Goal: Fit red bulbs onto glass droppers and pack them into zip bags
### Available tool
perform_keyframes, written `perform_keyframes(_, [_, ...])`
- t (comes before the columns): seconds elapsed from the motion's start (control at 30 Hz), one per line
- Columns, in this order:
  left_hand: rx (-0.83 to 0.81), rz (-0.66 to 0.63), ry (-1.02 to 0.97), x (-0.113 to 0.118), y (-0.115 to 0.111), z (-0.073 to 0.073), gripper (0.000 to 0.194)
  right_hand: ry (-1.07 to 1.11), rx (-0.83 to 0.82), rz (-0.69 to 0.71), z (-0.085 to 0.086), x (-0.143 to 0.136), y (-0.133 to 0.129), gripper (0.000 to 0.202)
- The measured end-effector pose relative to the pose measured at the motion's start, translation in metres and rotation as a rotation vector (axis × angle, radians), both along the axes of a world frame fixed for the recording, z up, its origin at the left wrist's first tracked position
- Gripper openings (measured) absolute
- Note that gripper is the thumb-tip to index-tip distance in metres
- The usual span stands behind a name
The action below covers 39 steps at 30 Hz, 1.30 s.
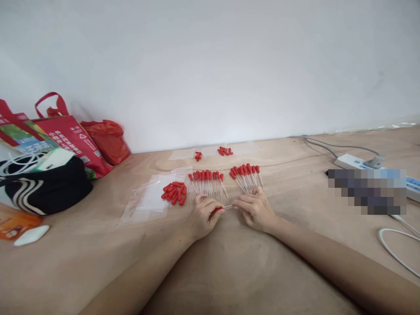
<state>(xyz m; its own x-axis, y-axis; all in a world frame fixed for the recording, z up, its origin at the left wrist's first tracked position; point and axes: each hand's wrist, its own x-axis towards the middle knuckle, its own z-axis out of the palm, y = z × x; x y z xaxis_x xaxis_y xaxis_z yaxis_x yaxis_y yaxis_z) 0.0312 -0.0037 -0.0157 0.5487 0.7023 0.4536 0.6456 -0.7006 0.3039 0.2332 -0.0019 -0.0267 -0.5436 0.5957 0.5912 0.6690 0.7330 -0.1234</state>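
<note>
Dropper (227,207): in the gap between both hands, near side of the worktop (295,192), lying roughly crosswise. Left hand (206,213) is clamped on the red bulb (217,210), thumb against fingers. Right hand (252,210) pinches the clear tube (229,206) at the fingertips. Looks like the opposed grips keep bulb and tube on one axis and give each hand something to push or pull against. Can't tell how deep the tube sits in the bulb.

Just beyond left hand: left row of droppers (203,175), bulbs away from the person, tubes side by side. Behind right hand: right group of droppers (244,169), fanned, same orientation; hand hides some lower ends, contact unclear. Common orientation probably makes counting and picking easier.

Left of the row: loose bulb pile (174,192) beside clear bags (149,197), likely within easy left-hand reach. Farther back, near the wall (210,74): two small red bulb clusters (225,151) on clear plastic. Edges: shopping bag (74,140) and black pouch (49,186) left, power strip (352,162) right, apparently parked out of the work zone.
</note>
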Motion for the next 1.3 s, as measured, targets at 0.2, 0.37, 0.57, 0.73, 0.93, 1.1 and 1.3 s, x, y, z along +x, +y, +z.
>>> perform_keyframes(0.2, [0.078, -0.045, 0.033, 0.001, -0.002, -0.003, 0.019, 0.053, -0.218, 0.041, 0.004, -0.005, -0.003, 0.022])
perform_keyframes(0.37, [0.137, -0.079, 0.067, 0.002, -0.002, -0.004, 0.019, 0.098, -0.382, 0.036, 0.007, -0.009, -0.005, 0.024])
perform_keyframes(0.57, [0.263, -0.093, 0.172, -0.004, 0.003, 0.004, 0.022, 0.032, -0.446, 0.056, 0.015, -0.011, -0.004, 0.026])
perform_keyframes(0.73, [0.331, -0.045, 0.157, -0.008, 0.006, 0.009, 0.026, -0.115, -0.260, 0.028, 0.030, -0.009, -0.001, 0.021])
perform_keyframes(0.93, [0.159, 0.419, 0.042, -0.013, 0.015, 0.003, 0.040, 0.147, -0.420, -0.298, 0.026, 0.000, 0.035, 0.020])
perform_keyframes(1.1, [0.118, 0.602, -0.003, -0.016, 0.019, -0.001, 0.028, 0.172, -0.413, -0.599, 0.017, -0.007, 0.065, 0.024])
perform_keyframes(1.3, [0.097, 0.670, 0.007, -0.018, 0.019, 0.000, 0.025, 0.023, -0.391, -0.752, 0.010, -0.017, 0.077, 0.019])
